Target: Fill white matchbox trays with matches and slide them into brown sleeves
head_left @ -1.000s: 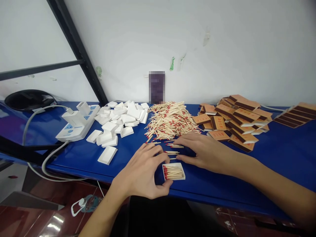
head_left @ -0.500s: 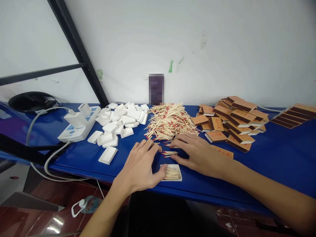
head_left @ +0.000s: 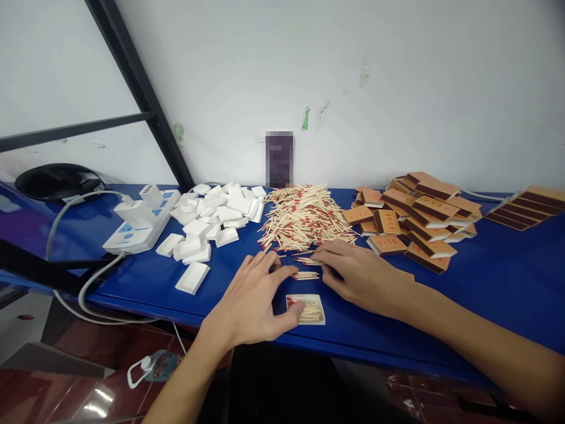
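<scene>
A person's left hand (head_left: 256, 300) curves open, thumb over a white tray (head_left: 309, 298) of matches at the front of a blue table (head_left: 150, 282), index fingertip at a small row of matches (head_left: 308, 275). The right hand (head_left: 357, 274) bends by a 2nd row (head_left: 304, 260); whether it pinches any is hard to tell. Beyond lies a match heap (head_left: 306, 218), between empty trays (head_left: 216, 212) and matchboxes (head_left: 424, 212).

You are working in a workshop-like room: a scuffed wall (head_left: 220, 88) is backing your blue table (head_left: 507, 277), a power strip (head_left: 132, 237) is sharing it with heaped matches (head_left: 304, 218) and boxes (head_left: 435, 207), and red tiles (head_left: 123, 347) are showing below.
</scene>
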A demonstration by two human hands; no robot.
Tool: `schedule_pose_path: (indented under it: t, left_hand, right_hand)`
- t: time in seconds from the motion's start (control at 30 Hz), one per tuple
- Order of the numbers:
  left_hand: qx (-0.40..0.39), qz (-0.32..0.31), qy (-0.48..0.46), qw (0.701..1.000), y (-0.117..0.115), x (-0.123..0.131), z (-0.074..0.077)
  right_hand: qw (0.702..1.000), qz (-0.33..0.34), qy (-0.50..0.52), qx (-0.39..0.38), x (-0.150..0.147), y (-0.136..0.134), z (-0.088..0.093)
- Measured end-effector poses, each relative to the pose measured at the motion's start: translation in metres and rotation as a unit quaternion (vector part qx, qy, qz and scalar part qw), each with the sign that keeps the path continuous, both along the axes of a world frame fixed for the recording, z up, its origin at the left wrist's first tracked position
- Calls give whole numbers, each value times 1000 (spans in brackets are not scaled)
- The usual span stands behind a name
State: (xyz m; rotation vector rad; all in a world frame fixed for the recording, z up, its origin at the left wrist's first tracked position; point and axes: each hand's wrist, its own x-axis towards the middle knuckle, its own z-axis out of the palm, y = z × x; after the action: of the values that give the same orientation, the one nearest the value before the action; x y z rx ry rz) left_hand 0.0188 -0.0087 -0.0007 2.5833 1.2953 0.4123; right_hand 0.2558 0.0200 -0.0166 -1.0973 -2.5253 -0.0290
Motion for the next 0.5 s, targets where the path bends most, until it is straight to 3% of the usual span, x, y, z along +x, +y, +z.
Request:
schedule_pose_path:
  t: [0.5]
  left_hand:
    - [-15,23,14,1000,0,2,1]
  right_hand:
    - [999,-1,-28,34,2,0,1]
